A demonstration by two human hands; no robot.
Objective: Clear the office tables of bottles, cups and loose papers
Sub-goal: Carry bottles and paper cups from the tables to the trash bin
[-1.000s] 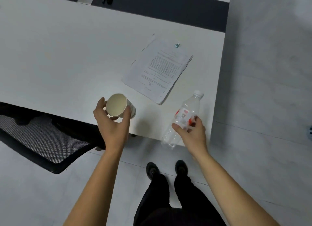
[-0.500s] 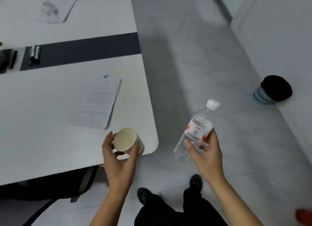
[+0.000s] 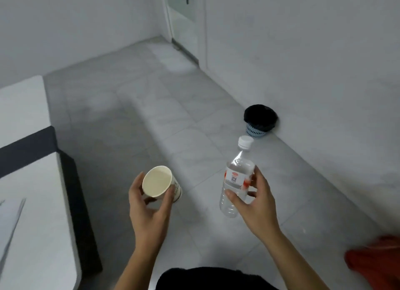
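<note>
- Centrally, a paper cup (image 3: 160, 182) is held in the left hand (image 3: 149, 211), tipped so its pale, empty-looking inside faces the camera; it is in the air above the floor, just past the tabletop's right edge.
- Its fingers (image 3: 167, 200) curl round the cup wall from the right and the thumb presses from the left, closed firmly on the cup.
- To the right, a clear plastic bottle (image 3: 237, 179) with a white cap and a red and white label is held in the right hand (image 3: 254, 205), cap leaning up and slightly right, also over the floor.
- That hand's fingers (image 3: 259, 181) wrap the bottle's middle, thumb across the front, closed on it; the two hands are apart.
- Below, the person's dark clothing fills the bottom middle.
- At the left edge, a white tabletop (image 3: 32, 235) with a dark band across it shows only its right side and rounded near corner.
- Grey floor tiles (image 3: 134, 108) stretch ahead.
- A small blue basket bin (image 3: 259, 121) with a black liner stands on the floor against the right wall, beyond the bottle.
- A blurred red object (image 3: 376, 261) sits at the lower right.
- A door (image 3: 184, 14) is at the far end.
</note>
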